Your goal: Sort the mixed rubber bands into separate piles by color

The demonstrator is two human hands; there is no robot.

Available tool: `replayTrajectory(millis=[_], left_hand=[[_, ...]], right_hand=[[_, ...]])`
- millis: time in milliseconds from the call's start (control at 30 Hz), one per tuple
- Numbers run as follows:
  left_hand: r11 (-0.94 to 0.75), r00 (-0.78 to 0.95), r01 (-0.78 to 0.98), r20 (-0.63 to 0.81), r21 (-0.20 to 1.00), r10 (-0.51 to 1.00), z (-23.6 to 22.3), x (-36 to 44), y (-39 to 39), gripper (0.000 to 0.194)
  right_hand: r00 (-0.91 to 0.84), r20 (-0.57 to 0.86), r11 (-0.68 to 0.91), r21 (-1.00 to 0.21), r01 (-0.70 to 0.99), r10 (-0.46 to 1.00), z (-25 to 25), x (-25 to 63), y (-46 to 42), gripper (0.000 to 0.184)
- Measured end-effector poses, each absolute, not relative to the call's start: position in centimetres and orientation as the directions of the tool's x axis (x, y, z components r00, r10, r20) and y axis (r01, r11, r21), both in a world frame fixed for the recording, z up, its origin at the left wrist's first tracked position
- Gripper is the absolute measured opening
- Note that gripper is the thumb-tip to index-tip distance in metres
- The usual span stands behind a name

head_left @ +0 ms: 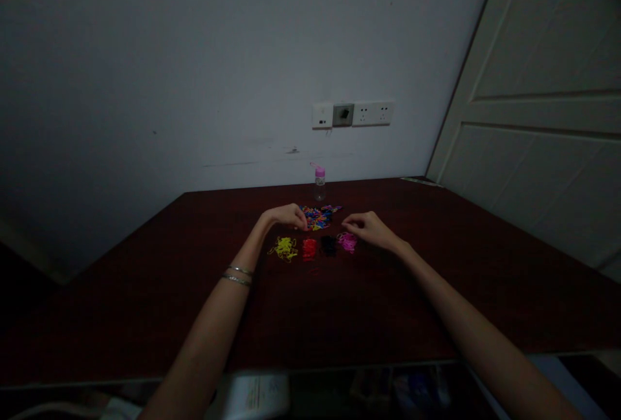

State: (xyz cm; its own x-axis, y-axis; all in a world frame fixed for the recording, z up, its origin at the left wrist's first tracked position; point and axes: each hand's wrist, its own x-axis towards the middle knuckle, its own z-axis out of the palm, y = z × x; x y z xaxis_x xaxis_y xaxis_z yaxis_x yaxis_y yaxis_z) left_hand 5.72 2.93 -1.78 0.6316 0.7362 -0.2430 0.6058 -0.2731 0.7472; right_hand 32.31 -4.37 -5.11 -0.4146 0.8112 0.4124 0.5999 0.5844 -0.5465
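My left hand bends down at the left edge of a mixed pile of coloured rubber bands. Its fingers are drawn together, and whatever they hold is too small to make out. Just beyond the pink rubber bands, my right hand hovers with thumb and forefinger pinched; I cannot tell what is between them. In a row in front of the mixed pile lie yellow rubber bands, red rubber bands, black rubber bands and the pink ones.
A small clear bottle with a pink cap stands behind the mixed pile on the dark red table. Wall sockets sit above it. A panelled door borders the right side. Below the front edge are a white box and other dim items.
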Motion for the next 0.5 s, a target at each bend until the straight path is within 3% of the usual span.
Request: replayTrajectory(millis=[200,500], left_hand=[[-0.177,0.594,0.672,-0.381,0.719,0.709,-2.59,6.04,2.62,0.013],[-0.264,0.648,0.659,-0.353,0.705,0.675,-2.98,5.52,3.45,0.016]], right_hand=[[-0.42,0.391,0.573,-0.542,0.615,0.819,-5.26,32.33,-4.27,0.029],[-0.444,0.362,0.573,-0.529,0.626,0.82,-5.24,32.37,-4.18,0.029]])
